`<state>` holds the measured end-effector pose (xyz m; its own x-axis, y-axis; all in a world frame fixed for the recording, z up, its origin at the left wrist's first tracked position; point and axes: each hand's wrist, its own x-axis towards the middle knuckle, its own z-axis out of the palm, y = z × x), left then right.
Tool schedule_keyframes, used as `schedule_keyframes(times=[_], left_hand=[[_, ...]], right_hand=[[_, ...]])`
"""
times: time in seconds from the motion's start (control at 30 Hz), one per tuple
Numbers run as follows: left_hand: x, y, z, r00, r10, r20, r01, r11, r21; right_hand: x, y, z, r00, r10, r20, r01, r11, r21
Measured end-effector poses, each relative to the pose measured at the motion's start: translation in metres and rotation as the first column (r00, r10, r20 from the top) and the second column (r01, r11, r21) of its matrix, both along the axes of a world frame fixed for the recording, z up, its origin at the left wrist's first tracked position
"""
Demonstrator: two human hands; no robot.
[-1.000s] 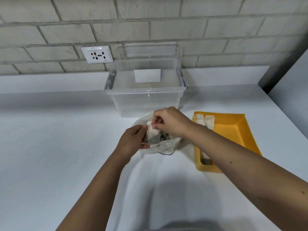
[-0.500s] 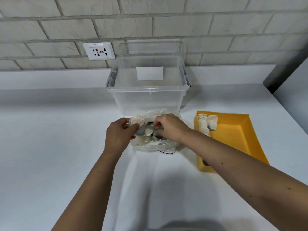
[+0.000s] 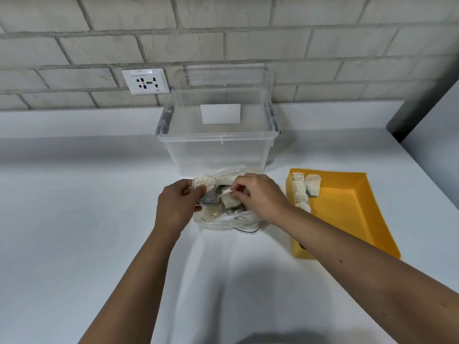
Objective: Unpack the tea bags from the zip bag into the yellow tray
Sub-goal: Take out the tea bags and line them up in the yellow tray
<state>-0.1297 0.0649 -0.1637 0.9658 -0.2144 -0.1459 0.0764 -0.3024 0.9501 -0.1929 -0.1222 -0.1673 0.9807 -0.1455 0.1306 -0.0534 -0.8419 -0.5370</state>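
Left hand [image 3: 177, 207]: its fingers are curled and clamped round a bundle of tea bags [image 3: 204, 182], a crumpled white wad that sticks out just past the fingertips.
Right hand [image 3: 260, 197]: it lies knuckles up, with the thumb and forefinger pinched on the edge of a tea bag [image 3: 229, 199] that sits just to the thumb side of it.
Zip bag [image 3: 231, 220]: clear plastic, lying on the table between the two hands and partly under the right one. Its mouth is open towards the fingertips. More pale tea bags show through it, too jumbled to count.
Gap between hands: small; the two hands are near each other over the bag's mouth, not touching.
Yellow tray [image 3: 347, 207]: on the table just outside the right hand, on the little-finger side, with the right forearm crossing over its near corner.
Row of tea bags [image 3: 301, 193]: packed along the tray wall nearest the right hand.
Single tea bag [image 3: 313, 185]: leaning against the far end of that row, inside the tray.
Clear plastic box [image 3: 216, 150]: open-topped, standing just beyond both sets of fingertips; its back is to the wall.
Wall socket [image 3: 146, 81]: on the brick wall [image 3: 323, 45], well beyond the left hand.
Table [image 3: 74, 219]: white, spreading wide to the outside of the left hand.
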Motion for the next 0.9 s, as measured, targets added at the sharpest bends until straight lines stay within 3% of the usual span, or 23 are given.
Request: schedule_keyframes(times=[0.13, 0.3, 0.5, 0.67, 0.9], left_hand=[[-0.007, -0.018, 0.012, 0.997, -0.068, 0.041, 0.070, 0.997, -0.046], [-0.025, -0.052, 0.022, 0.982, -0.175, 0.067, 0.180, 0.981, -0.072], [-0.056, -0.092, 0.023, 0.947, -0.304, -0.106, 0.275, 0.936, -0.221], [-0.069, -0.115, 0.015, 0.919, -0.359, -0.165, 0.318, 0.920, -0.228], [-0.067, -0.126, 0.004, 0.910, -0.375, -0.178, 0.347, 0.923, -0.167]], right_hand=[[-0.034, -0.018, 0.016, 0.991, -0.089, 0.096, 0.071, 0.981, 0.183], [-0.082, -0.071, 0.038, 0.947, -0.277, 0.161, 0.244, 0.949, 0.202], [-0.115, -0.144, 0.022, 0.938, -0.337, -0.082, 0.340, 0.940, 0.033], [-0.106, -0.158, 0.000, 0.925, -0.300, -0.233, 0.318, 0.947, 0.045], [-0.077, -0.163, -0.019, 0.914, -0.350, -0.206, 0.362, 0.932, 0.023]])
